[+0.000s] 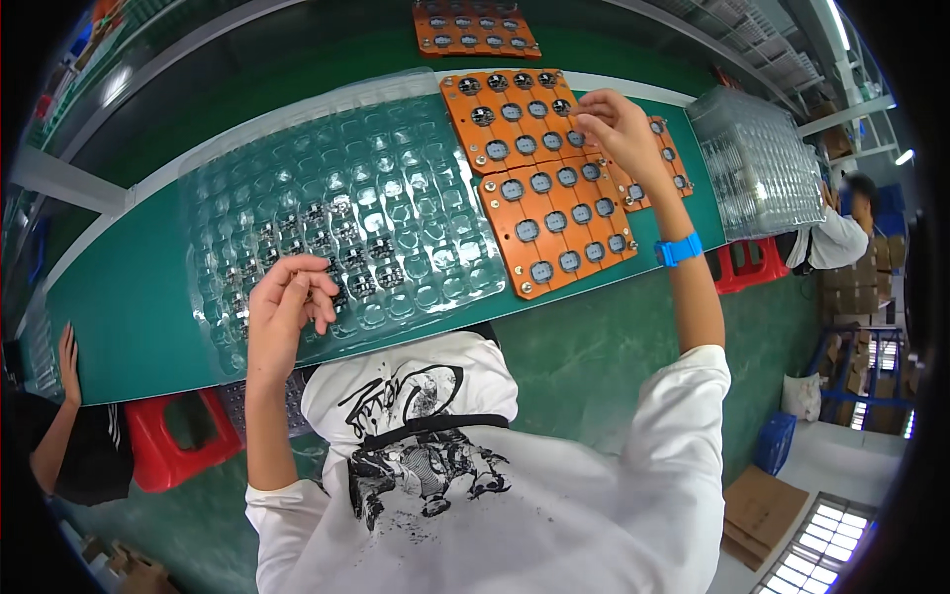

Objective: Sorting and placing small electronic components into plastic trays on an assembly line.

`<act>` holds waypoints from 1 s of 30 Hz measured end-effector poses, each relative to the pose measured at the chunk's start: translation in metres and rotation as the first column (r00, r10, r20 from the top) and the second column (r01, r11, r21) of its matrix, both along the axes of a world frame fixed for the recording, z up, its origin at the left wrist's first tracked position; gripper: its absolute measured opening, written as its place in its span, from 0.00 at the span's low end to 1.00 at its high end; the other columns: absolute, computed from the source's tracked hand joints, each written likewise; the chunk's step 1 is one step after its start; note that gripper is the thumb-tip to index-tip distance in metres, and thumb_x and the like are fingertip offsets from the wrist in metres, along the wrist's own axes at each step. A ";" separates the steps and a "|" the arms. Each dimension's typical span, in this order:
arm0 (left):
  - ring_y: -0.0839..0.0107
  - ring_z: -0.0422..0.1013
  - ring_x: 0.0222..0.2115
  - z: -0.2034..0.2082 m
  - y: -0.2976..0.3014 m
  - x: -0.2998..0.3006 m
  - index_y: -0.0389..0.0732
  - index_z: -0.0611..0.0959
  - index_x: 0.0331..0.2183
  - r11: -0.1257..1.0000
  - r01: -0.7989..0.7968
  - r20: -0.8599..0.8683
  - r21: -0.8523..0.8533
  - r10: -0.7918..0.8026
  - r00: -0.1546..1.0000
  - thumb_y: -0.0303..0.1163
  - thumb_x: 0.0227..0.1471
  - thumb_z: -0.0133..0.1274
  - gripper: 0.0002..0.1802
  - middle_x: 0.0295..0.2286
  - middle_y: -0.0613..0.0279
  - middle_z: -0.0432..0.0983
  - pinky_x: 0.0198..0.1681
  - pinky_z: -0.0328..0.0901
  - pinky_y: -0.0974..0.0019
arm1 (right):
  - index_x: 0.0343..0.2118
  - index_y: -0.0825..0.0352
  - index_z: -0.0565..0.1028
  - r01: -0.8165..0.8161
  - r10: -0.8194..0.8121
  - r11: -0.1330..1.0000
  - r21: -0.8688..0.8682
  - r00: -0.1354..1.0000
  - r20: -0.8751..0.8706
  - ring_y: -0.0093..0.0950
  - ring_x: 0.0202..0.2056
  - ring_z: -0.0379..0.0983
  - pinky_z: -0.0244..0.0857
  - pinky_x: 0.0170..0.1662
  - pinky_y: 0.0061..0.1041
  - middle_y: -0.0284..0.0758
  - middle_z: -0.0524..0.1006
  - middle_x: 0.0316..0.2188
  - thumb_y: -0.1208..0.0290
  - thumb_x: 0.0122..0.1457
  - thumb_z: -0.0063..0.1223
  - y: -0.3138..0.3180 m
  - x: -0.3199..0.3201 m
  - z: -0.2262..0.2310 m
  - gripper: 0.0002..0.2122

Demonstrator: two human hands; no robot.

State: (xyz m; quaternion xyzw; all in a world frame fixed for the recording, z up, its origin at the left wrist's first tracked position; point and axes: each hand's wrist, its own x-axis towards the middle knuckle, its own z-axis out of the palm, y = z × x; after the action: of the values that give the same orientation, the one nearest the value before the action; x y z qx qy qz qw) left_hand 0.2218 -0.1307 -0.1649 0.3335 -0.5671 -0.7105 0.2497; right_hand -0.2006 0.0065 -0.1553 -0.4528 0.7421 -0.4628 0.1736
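Note:
A transparent plastic blister tray with rows of pockets lies on the green table, and small black circuit-board parts sit in a group of its pockets. Over those parts is my left hand, fingers curled in and thumb against them; whatever it holds is hidden. My right hand pinches at the right edge of the far orange fixture plate, beside a round seat; what is between its fingertips is too small to make out. Dark parts sit in several seats there. A nearer orange plate shows grey round seats.
Another orange plate lies partly under my right arm, and one more stands beyond the table's far edge. Stacked transparent trays are at the right end. Co-workers sit at both sides; one hand rests on the table's left end. Red stools stand below.

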 end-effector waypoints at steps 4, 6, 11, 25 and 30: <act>0.82 0.62 0.16 -0.005 0.000 0.010 0.34 0.76 0.41 0.999 -0.018 -0.001 -0.050 0.018 1.000 0.28 0.61 0.38 0.13 0.23 0.65 0.70 0.16 0.55 0.79 | 0.32 0.71 0.75 -0.043 0.070 0.993 0.106 0.960 -0.271 0.22 0.35 0.77 0.72 0.33 0.18 0.38 0.78 0.37 0.76 0.55 0.56 -0.026 0.013 -0.001 0.04; 0.86 0.57 0.14 -0.010 -0.001 0.012 0.36 0.77 0.41 0.992 -0.015 0.040 -0.127 0.021 0.999 0.29 0.61 0.39 0.13 0.21 0.69 0.68 0.14 0.49 0.80 | 0.28 0.72 0.76 -0.077 0.088 0.996 0.046 0.939 -0.332 0.25 0.32 0.76 0.71 0.33 0.21 0.38 0.78 0.35 0.77 0.53 0.58 -0.035 0.016 -0.004 0.04; 0.87 0.55 0.14 -0.009 0.001 0.013 0.35 0.77 0.41 0.991 -0.023 0.009 -0.135 0.024 1.000 0.28 0.60 0.38 0.14 0.20 0.70 0.66 0.15 0.48 0.80 | 0.30 0.73 0.78 -0.065 0.083 0.997 0.052 0.779 -0.622 0.34 0.28 0.73 0.68 0.33 0.28 0.40 0.76 0.29 0.79 0.51 0.57 -0.049 0.005 -0.010 0.04; 0.82 0.57 0.21 -0.011 0.000 0.013 0.30 0.74 0.49 0.998 -0.051 -0.170 -0.030 0.045 0.984 0.33 0.58 0.37 0.22 0.31 0.64 0.64 0.18 0.56 0.78 | 0.29 0.69 0.78 -0.029 0.169 0.981 0.192 0.615 -0.770 0.39 0.34 0.73 0.68 0.36 0.34 0.38 0.76 0.30 0.78 0.51 0.53 -0.046 0.011 -0.013 0.04; 0.79 0.62 0.25 -0.016 -0.002 0.016 0.29 0.76 0.47 0.992 -0.052 -0.149 -0.116 0.034 0.988 0.25 0.59 0.40 0.17 0.32 0.62 0.65 0.23 0.64 0.76 | 0.29 0.68 0.78 -0.012 0.144 0.985 0.170 0.594 -0.791 0.37 0.34 0.73 0.69 0.36 0.33 0.37 0.75 0.30 0.78 0.51 0.54 -0.046 0.013 -0.014 0.04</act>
State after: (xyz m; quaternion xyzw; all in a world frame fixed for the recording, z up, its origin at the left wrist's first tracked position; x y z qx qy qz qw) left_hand 0.2379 -0.1326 -0.1809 0.2767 -0.5815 -0.6923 0.3256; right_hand -0.1879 -0.0397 -0.1693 -0.6302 0.7522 -0.1467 -0.1247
